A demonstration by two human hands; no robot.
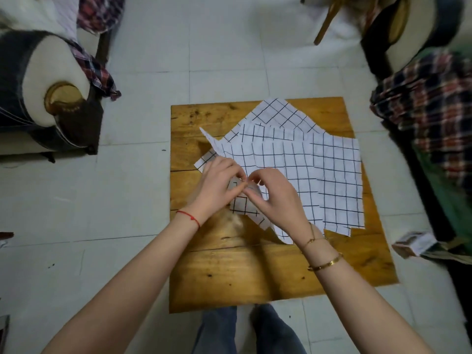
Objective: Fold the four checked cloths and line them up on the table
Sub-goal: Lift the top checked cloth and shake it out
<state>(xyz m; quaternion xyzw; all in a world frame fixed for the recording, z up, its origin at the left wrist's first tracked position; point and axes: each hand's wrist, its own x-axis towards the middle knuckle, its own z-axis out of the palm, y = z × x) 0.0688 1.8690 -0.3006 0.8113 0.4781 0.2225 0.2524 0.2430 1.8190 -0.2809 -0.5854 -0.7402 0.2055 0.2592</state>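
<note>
From the head view, both hands meet over the near-left part of the overlapping checked cloths on the wooden table. The left hand and right hand pinch one cloth edge between closed fingertips. To do this well, I judge the corners should be matched before creasing. About four unfolded cloths overlap; the exact count is unclear.

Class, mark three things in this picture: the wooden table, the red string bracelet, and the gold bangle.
wooden table (255, 277): head view, bare planks near the front edge.
red string bracelet (187, 216): head view, cord across the left wrist.
gold bangle (325, 263): head view, band on the right forearm.
</note>
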